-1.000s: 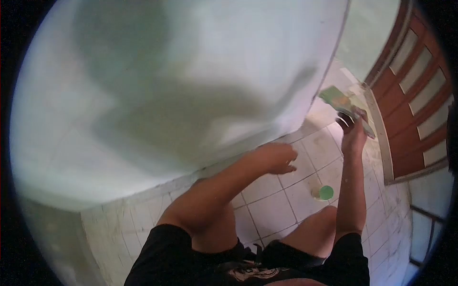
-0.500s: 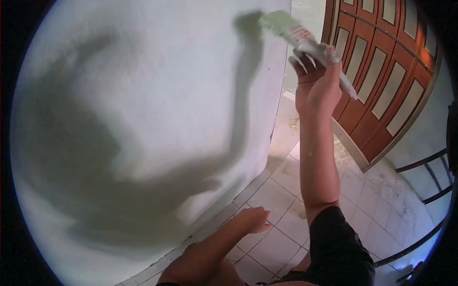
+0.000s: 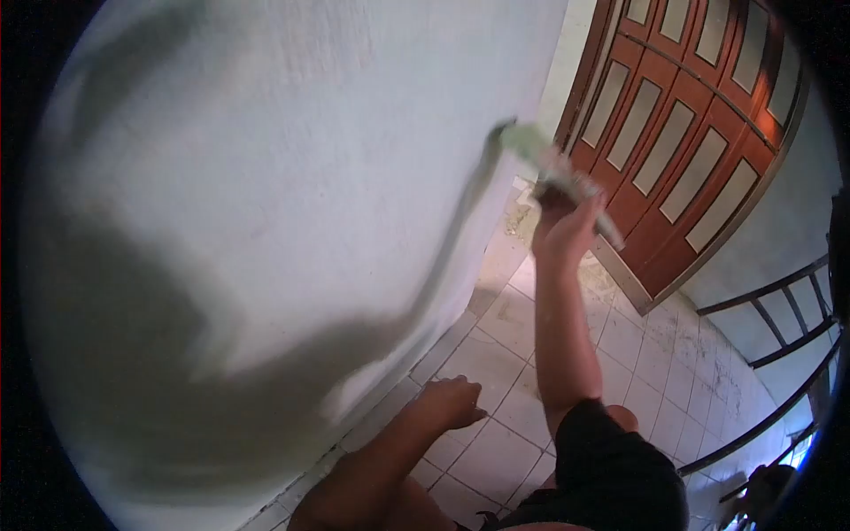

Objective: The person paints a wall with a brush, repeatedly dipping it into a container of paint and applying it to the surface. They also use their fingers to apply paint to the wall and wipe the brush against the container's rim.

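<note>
In my right hand (image 3: 567, 212) is a paintbrush (image 3: 611, 232), my fingers wrapped around its handle. Its bristles (image 3: 527, 142), coated in pale green paint, point up and left at the edge of the whitish wall (image 3: 354, 159). The bristle tip meets its own shadow there, so it is at or very close to the surface; motion blurs the exact contact. Lower down, my left hand (image 3: 453, 403) is held over the floor beside the wall, holding nothing, its fingers loosely bent and partly hidden.
Beyond the wall's edge stands a reddish-brown panelled door (image 3: 655, 133). Dark metal rails (image 3: 770, 296), resembling a ladder or rack, are at the right. Below lies a pale tiled floor (image 3: 496, 451) with stains and debris. My arm's shadow falls across the wall.
My right hand and the brush have moved down and slightly left, with the bristles lower along the wall's edge. My left hand has shifted slightly left. The view has also tilted.
</note>
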